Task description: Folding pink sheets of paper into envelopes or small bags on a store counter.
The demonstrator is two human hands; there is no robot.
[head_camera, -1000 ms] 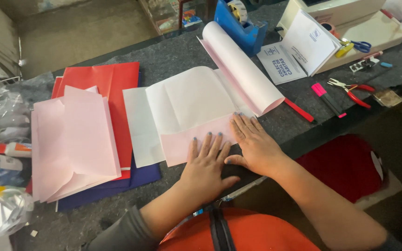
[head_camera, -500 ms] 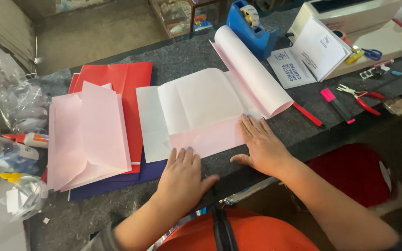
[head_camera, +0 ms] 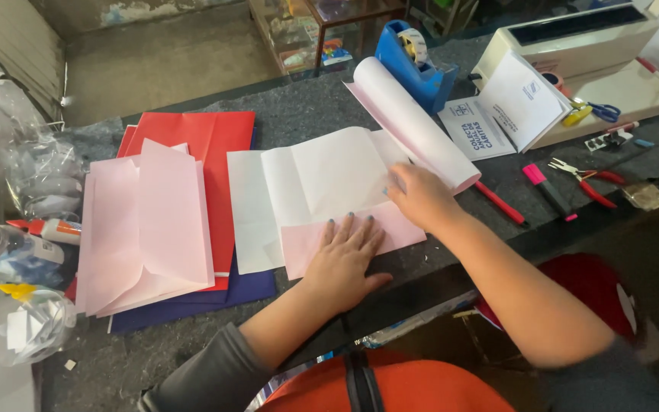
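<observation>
A pink folded strip [head_camera: 360,235] of a wide white sheet [head_camera: 310,187] is being pressed flat by the left hand [head_camera: 345,255] near the front edge of the table [head_camera: 306,107]; the fingers [head_camera: 352,225] are being held open and spread, palm down, gripping nothing. The right hand [head_camera: 419,197] is being rested just beyond the strip, on the white sheet where it meets the paper roll [head_camera: 409,126]; its fingers are being held loosely curled against the paper, and whether anything is being pinched cannot be told. The sheet is being kept at the middle of the table, with the roll still attached at its right end and angled toward the back edge.

Toward the left side of the table, a stack of pink folded sheets [head_camera: 143,225] is lying on red paper [head_camera: 207,145], with dark blue paper [head_camera: 215,294] showing beneath at the front. A glue bottle [head_camera: 51,229] and clear plastic bags [head_camera: 32,172] are lying at the left edge. At the back edge a blue tape dispenser [head_camera: 409,65] is standing just behind the roll. Toward the right side an open booklet [head_camera: 501,111] is leaning against a white machine [head_camera: 581,46], near yellow-and-blue scissors [head_camera: 593,113]. A red pen [head_camera: 501,204], a pink highlighter [head_camera: 547,191] and red-handled pliers [head_camera: 589,179] are lying near the front right edge.
</observation>
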